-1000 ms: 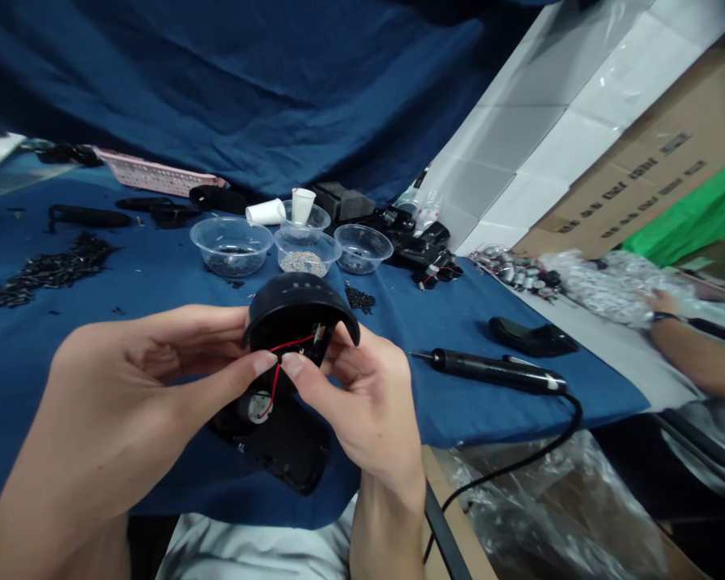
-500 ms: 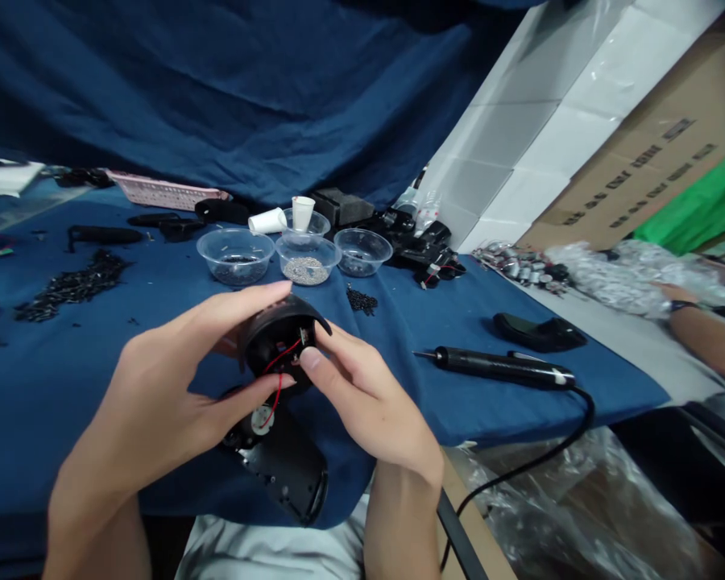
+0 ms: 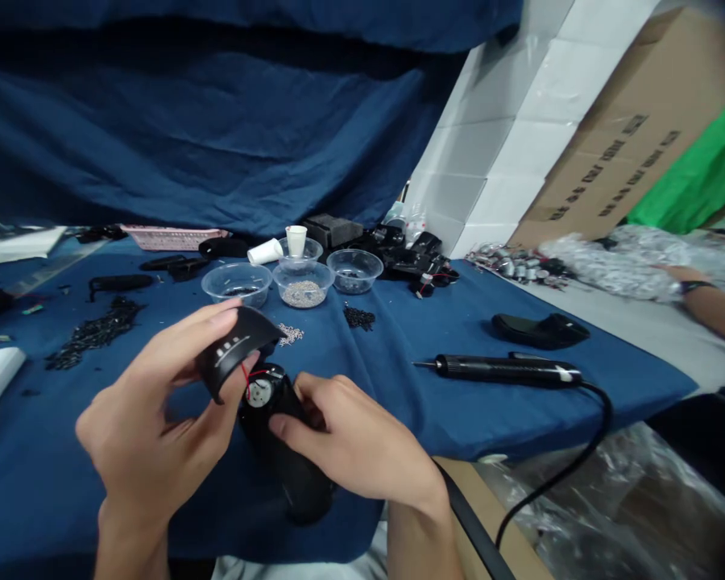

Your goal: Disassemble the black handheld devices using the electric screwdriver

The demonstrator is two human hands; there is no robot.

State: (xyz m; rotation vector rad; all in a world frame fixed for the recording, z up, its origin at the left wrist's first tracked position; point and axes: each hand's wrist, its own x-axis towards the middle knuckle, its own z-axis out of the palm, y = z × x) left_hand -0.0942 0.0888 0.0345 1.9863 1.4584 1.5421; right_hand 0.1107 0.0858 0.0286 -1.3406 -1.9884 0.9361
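My left hand [image 3: 148,411] holds a curved black plastic cover [image 3: 237,350] with white printed marks on its outer face. Thin red wires run from under the cover to a round silver disc [image 3: 258,392] set in a black device body [image 3: 299,475]. My right hand [image 3: 344,435] lies over that body, with its fingers curled around the upper part. The lower end of the body rests on the blue cloth-covered table [image 3: 459,419]. The cover's inner side is turned away and hidden.
Transparent plastic bowls [image 3: 299,283] with small pellets stand beyond my hands, beside white paper cups [image 3: 278,246]. A corded electric screwdriver [image 3: 501,369] lies to the right, and a heap of small black parts [image 3: 93,334] to the left. A co-worker's forearm [image 3: 716,306] rests at far right.
The cover has moved left in my left hand, away from my right hand and the body. My right hand has dropped onto the body, and the view has tilted, showing more of the backdrop.
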